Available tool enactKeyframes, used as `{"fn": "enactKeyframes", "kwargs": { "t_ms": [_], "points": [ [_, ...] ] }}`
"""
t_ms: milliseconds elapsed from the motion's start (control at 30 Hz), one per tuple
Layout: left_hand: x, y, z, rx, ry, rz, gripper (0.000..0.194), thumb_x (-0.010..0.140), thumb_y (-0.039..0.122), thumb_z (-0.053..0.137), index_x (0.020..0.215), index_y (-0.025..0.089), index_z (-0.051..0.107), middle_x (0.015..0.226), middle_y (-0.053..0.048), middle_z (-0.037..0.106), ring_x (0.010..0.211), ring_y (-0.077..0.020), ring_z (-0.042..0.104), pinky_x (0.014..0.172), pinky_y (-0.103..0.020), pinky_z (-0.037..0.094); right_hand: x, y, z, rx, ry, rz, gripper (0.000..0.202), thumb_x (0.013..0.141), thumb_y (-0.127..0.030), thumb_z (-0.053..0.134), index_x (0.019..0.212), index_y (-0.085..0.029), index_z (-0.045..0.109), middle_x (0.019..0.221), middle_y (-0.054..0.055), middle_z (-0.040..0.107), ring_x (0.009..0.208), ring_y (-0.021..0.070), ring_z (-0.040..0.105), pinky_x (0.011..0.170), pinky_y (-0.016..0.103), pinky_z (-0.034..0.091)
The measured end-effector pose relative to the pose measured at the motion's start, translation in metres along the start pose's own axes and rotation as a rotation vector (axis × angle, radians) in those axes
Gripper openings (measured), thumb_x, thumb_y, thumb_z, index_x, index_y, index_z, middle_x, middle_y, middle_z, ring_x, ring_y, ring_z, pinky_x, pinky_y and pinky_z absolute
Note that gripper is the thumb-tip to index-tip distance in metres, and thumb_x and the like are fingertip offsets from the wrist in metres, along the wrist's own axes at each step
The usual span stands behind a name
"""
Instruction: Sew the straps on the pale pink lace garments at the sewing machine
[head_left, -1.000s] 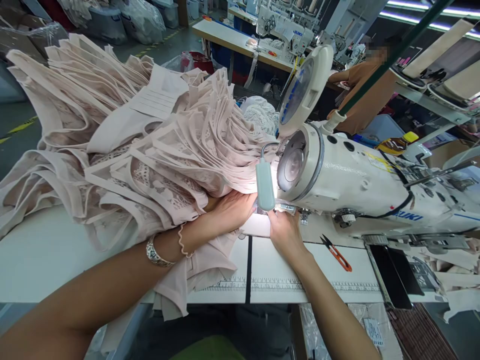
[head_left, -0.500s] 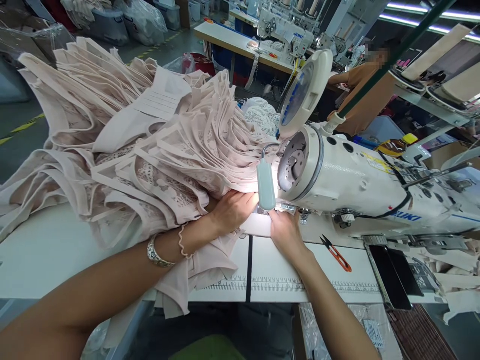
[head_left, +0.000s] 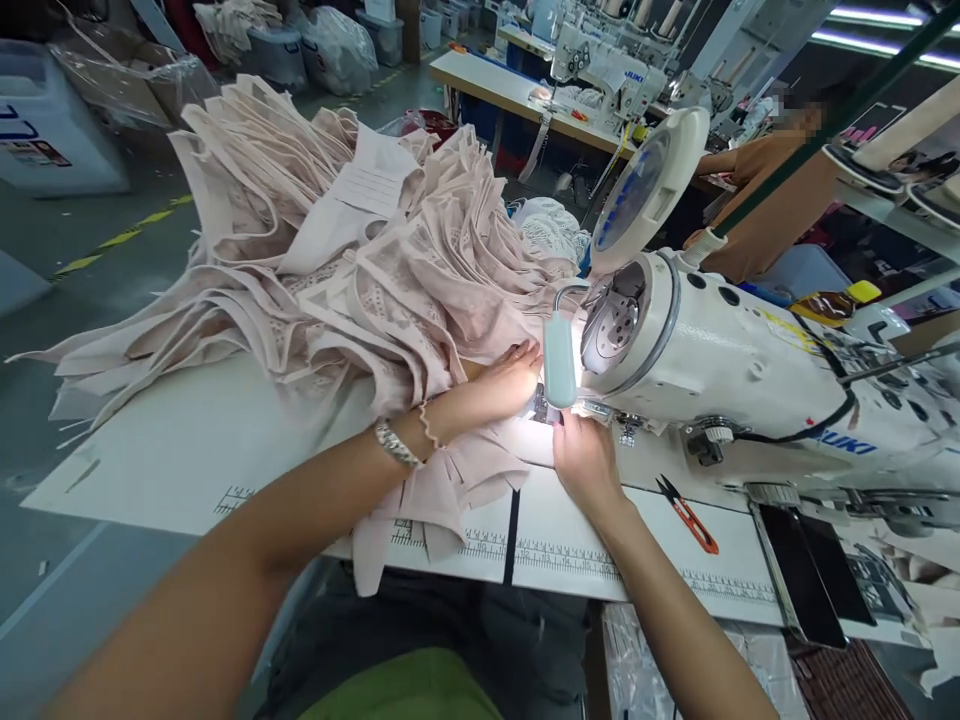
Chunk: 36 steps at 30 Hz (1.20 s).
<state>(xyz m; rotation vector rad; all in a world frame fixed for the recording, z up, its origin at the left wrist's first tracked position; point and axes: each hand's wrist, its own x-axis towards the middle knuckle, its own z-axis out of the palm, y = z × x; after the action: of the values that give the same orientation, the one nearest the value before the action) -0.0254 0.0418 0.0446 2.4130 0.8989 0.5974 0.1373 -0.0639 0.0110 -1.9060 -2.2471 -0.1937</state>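
A large bundle of pale pink lace-trimmed garments (head_left: 405,265) lies left of the white sewing machine (head_left: 720,340). My left hand (head_left: 510,385) rests against the garments, fingers stretched out toward the needle area. My right hand (head_left: 589,455) is in front of the machine head, its fingers closed together by the presser foot (head_left: 541,403). What the right fingertips hold is lost in glare and behind the machine. A green-grey lamp (head_left: 559,360) hangs just above both hands. Loose pink cloth parts (head_left: 427,500) lie below my left wrist and hang over the table edge.
Orange thread snips (head_left: 688,515) lie right of my right hand. A dark phone-like slab (head_left: 799,575) is farther right. A printed ruler (head_left: 570,560) runs along the table's front edge. Beyond stand another sewing machine (head_left: 600,75) and a person in brown (head_left: 784,190).
My left hand has moved from closed fingers on the cloth edge to stretched-out fingers a little farther forward. The garment bundle has shifted, and the view has turned left.
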Motion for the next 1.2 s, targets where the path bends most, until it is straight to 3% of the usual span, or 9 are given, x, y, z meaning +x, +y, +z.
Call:
{"fn": "enactKeyframes", "kwargs": {
  "t_ms": [100, 200, 367, 500, 567, 667, 800, 1100, 1200],
  "points": [
    [-0.041, 0.015, -0.016, 0.144, -0.001, 0.062, 0.030, 0.100, 0.009, 0.030, 0.100, 0.013, 0.060, 0.104, -0.009, 0.065, 0.098, -0.0187, 0.058, 0.089, -0.031, 0.048, -0.010, -0.011, -0.007, 0.227, 0.070, -0.320, 0.037, 0.098, -0.015, 0.033, 0.124, -0.013, 0.060, 0.112, 0.015, 0.069, 0.111, 0.0238, 0.059, 0.098, 0.041, 0.047],
    [-0.094, 0.020, -0.025, 0.459, -0.023, 0.109, 0.023, 0.096, 0.005, 0.041, 0.085, 0.012, 0.060, 0.094, -0.010, 0.063, 0.094, -0.0230, 0.057, 0.083, -0.035, 0.046, -0.016, -0.020, -0.015, 0.357, -0.032, -0.558, 0.041, 0.098, -0.018, 0.039, 0.138, -0.017, 0.050, 0.128, 0.013, 0.065, 0.124, 0.0211, 0.055, 0.104, 0.043, 0.047],
    [-0.148, 0.012, -0.034, 0.363, -0.228, 0.240, 0.029, 0.093, 0.030, 0.064, 0.067, 0.016, 0.059, 0.079, -0.006, 0.064, 0.076, -0.0204, 0.060, 0.072, -0.032, 0.043, -0.015, -0.017, -0.015, 0.247, -0.038, -0.405, 0.031, 0.099, -0.024, 0.045, 0.126, -0.017, 0.060, 0.118, 0.012, 0.070, 0.116, 0.0233, 0.061, 0.110, 0.052, 0.042],
    [-0.133, 0.021, -0.048, 0.217, -0.487, 0.169, 0.035, 0.100, 0.028, 0.053, 0.067, 0.018, 0.056, 0.057, 0.004, 0.056, 0.046, -0.0120, 0.049, 0.054, -0.026, 0.036, -0.020, -0.018, -0.013, 0.207, 0.011, -0.381, 0.032, 0.100, -0.019, 0.039, 0.124, -0.016, 0.061, 0.131, 0.012, 0.065, 0.128, 0.0222, 0.054, 0.112, 0.049, 0.040],
    [-0.117, 0.024, -0.047, 0.300, -0.395, 0.200, 0.016, 0.097, 0.016, 0.051, 0.088, 0.018, 0.064, 0.083, -0.001, 0.069, 0.071, -0.0149, 0.064, 0.068, -0.026, 0.044, -0.023, -0.016, -0.011, 0.193, 0.003, -0.397, 0.034, 0.101, -0.020, 0.037, 0.124, -0.017, 0.061, 0.133, 0.011, 0.064, 0.128, 0.0218, 0.053, 0.108, 0.045, 0.043],
    [-0.102, 0.014, -0.031, 0.493, -0.237, 0.329, 0.042, 0.092, 0.002, 0.043, 0.127, 0.020, 0.059, 0.133, -0.008, 0.062, 0.126, -0.0265, 0.055, 0.103, -0.041, 0.040, -0.021, 0.005, -0.009, 0.062, 0.041, -0.133, 0.033, 0.100, -0.024, 0.038, 0.110, -0.015, 0.068, 0.112, 0.014, 0.070, 0.110, 0.0246, 0.061, 0.096, 0.041, 0.048],
    [-0.103, -0.007, -0.010, 0.737, -0.123, 0.177, 0.056, 0.088, 0.005, 0.041, 0.142, 0.020, 0.050, 0.144, -0.017, 0.052, 0.117, -0.0342, 0.061, 0.100, -0.053, 0.042, -0.013, 0.049, -0.011, -0.087, 0.065, 0.186, 0.032, 0.097, -0.022, 0.041, 0.101, -0.010, 0.070, 0.098, 0.020, 0.070, 0.095, 0.0311, 0.063, 0.088, 0.047, 0.048],
    [-0.075, -0.019, -0.006, 0.747, -0.134, 0.574, 0.026, 0.091, 0.004, 0.045, 0.100, 0.008, 0.069, 0.112, -0.019, 0.066, 0.100, -0.0269, 0.060, 0.092, -0.039, 0.045, -0.037, 0.063, -0.016, -0.025, 0.165, 0.247, 0.025, 0.096, -0.024, 0.045, 0.091, -0.017, 0.068, 0.095, 0.012, 0.069, 0.100, 0.0273, 0.058, 0.089, 0.042, 0.046],
    [-0.070, -0.038, -0.003, 0.630, -0.036, 0.570, 0.031, 0.096, 0.004, 0.040, 0.108, 0.013, 0.067, 0.111, -0.012, 0.068, 0.103, -0.0212, 0.059, 0.092, -0.032, 0.044, -0.038, 0.062, -0.017, 0.153, 0.246, 0.400, 0.021, 0.095, -0.027, 0.045, 0.094, -0.018, 0.064, 0.089, 0.010, 0.068, 0.087, 0.0248, 0.060, 0.082, 0.041, 0.048]
  ]
}}
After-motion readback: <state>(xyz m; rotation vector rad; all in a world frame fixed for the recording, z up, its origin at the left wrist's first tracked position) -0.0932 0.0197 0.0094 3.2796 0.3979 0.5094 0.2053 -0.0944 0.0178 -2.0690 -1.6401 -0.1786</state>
